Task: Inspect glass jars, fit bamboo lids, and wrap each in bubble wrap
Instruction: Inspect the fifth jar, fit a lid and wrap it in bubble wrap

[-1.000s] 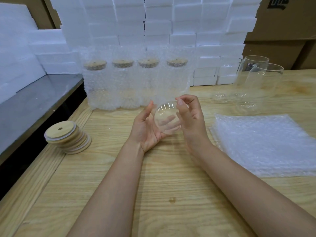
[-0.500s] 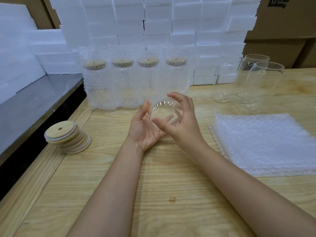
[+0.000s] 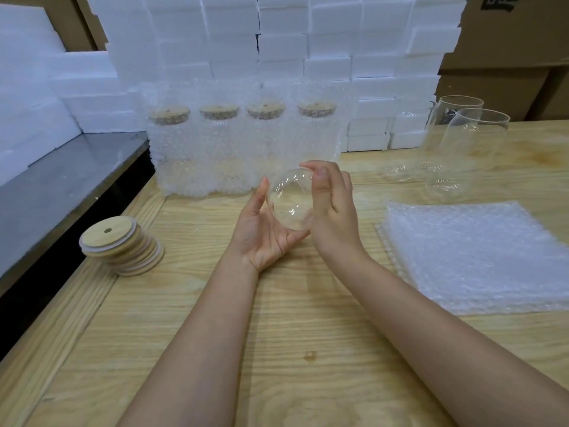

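Open table [image 3: 292, 334] front; wrapped jars [image 3: 243, 155] behind, lids [image 3: 120, 245] left, sheets [image 3: 474, 257] right.

My right hand [image 3: 331, 211] hides the right side of the jar [image 3: 288, 201]. At twelve o'clock, wrap [image 3: 172, 167] blurs four lidded jars [image 3: 264, 110]. At one o'clock, the carton [image 3: 523, 32] print is cut by the top edge.
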The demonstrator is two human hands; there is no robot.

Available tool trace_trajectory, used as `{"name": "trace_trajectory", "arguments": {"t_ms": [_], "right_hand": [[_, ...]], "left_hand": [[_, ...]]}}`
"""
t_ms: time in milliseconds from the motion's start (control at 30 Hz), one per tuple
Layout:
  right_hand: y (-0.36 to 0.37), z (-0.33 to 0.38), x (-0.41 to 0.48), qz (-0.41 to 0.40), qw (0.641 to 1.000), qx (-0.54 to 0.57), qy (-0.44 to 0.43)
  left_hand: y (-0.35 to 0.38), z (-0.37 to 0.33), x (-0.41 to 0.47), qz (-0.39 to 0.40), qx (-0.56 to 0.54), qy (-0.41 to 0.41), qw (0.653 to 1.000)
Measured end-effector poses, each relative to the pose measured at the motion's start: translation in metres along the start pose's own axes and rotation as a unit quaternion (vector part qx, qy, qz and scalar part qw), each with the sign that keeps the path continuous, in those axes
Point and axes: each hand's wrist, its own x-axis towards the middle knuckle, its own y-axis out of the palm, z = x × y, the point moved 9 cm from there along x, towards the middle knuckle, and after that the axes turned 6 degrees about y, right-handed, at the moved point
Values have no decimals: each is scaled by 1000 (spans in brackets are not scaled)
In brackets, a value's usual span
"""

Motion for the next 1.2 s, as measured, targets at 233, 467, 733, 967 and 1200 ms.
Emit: {"name": "trace_trajectory", "arguments": {"t_ms": [233,467,733,967,1200], "right_hand": [[9,2,-6,40,999,-3,1],[8,-4,-6,94,991,-57,-71],[-1,-2,-9,23,994,-57,-86],[-1,1,-17,5,991,-79,-110],[2,-17,-34,-65,997,-41,-21]], "left_hand": [[-1,0,-2,2,-22,1,1000],[-4,-7,-1,-62,-33,43,997],[-4,-3,4,-49,25,45,997],[-22,-2,5,-110,49,51,991],[-27,-16,-1,-181,192,97,960]]}}
